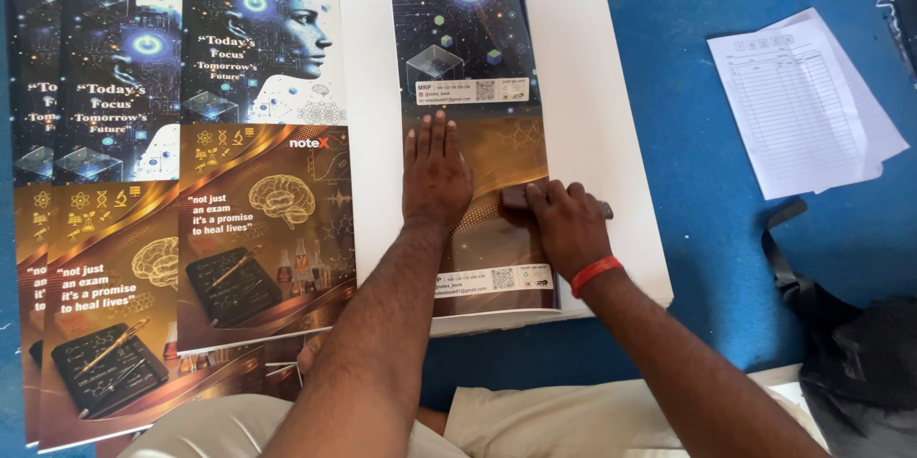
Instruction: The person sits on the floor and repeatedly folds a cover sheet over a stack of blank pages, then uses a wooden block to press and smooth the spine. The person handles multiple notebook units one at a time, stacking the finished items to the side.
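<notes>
Cover sheet point(478, 105), glossy and printed, lay folded over a white paper stack point(597, 114), right beneath both my hands. My left hand point(437, 176) pressed flat on it, fingers stretched, gripping nothing. My right hand point(565, 224), just beside the left, clutched a small dark block point(516, 197) against the sheet's edge. Left of my left hand, more covers point(191, 210) overlapped.

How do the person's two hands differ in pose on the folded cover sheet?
The left hand lies flat and open on the cover sheet, fingers straight, holding nothing. The right hand is curled over a small dark block at the sheet's edge and wears a red wristband; the left wrist is bare. Both rest on the same sheet.
</notes>
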